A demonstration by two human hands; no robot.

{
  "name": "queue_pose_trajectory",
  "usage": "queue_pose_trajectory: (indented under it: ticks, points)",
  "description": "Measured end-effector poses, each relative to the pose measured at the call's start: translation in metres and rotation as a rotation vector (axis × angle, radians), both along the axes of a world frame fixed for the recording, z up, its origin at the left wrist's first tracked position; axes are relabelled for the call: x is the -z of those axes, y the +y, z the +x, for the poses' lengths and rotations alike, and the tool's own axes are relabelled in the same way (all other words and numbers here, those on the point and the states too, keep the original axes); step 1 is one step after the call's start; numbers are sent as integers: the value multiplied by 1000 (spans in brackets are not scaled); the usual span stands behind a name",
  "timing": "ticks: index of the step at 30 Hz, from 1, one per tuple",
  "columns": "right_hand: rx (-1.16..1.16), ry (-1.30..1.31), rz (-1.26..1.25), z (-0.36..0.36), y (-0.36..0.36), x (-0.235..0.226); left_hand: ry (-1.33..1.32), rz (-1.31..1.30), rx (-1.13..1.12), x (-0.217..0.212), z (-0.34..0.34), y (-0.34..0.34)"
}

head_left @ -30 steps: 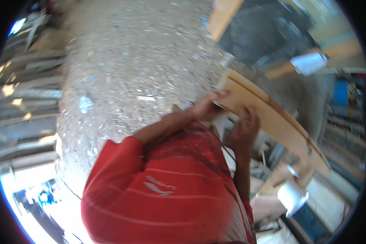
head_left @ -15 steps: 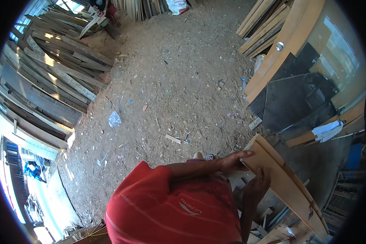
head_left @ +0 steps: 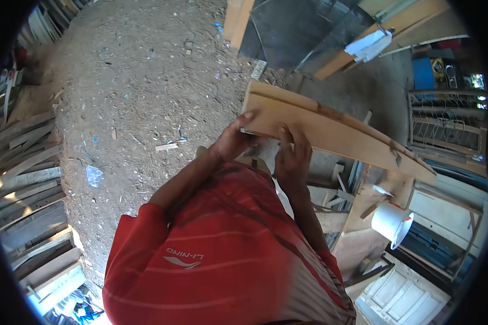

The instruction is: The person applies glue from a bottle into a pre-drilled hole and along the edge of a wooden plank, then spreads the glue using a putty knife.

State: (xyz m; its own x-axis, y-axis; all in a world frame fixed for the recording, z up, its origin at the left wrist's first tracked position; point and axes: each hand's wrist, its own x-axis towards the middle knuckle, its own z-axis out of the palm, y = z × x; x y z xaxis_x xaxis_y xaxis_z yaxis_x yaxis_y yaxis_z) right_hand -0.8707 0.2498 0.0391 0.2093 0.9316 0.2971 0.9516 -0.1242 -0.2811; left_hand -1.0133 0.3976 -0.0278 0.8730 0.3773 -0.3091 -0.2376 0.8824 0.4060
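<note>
long tan wooden board (head_left: 336,135), lengthwise step, dark-marked

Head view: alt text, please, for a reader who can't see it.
A person in red holds a plank by its end in the left grip, the right grip at its lower edge. Boards lie along the left of a littered floor; a white bucket sits at right.
</note>
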Motion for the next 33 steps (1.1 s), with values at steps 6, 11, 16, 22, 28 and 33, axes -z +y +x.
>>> queue_pose_trajectory:
  ticks: [6,11,16,22,28,33]
  points:
    - [35,-9,7,-3,-3,-7,74,68,-20,-7,3,-4]
    - [41,57,2,-2,0,-10,50,68,-31,-17,3,-4]
    - [74,146,16,0,0,-13,39,64,-17,-7,4,-1]
    - [94,241,96,10,-6,-14,30,71,-43,-13,9,-3]
    - [284,146,258,85,-30,1,51,99,-37,-18,11,-4]
    - [603,-500,111,248,-113,27,76,81,-19,-23,14,-4]
